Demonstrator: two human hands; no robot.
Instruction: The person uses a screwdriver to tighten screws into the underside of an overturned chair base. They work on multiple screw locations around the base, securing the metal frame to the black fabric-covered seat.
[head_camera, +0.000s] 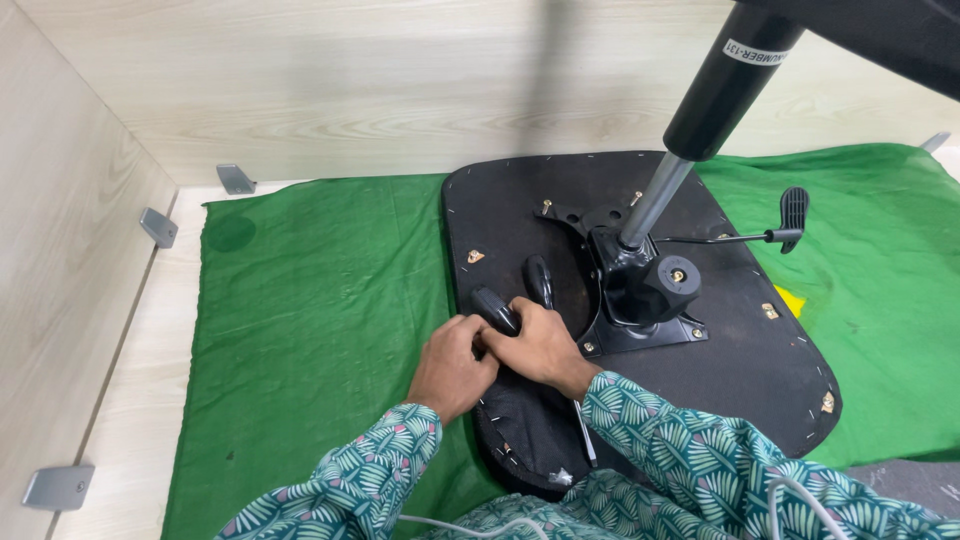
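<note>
Lever knob, hands curled together

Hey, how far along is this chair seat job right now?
Done: the metal mechanism plate sits on the upturned black seat base, with the gas cylinder standing in it. In hand: the left hand and right hand meet at a black oval lever handle. Left: cannot tell; the screws are too small to judge.

Head camera, looking steeply down, close over hands.
</note>
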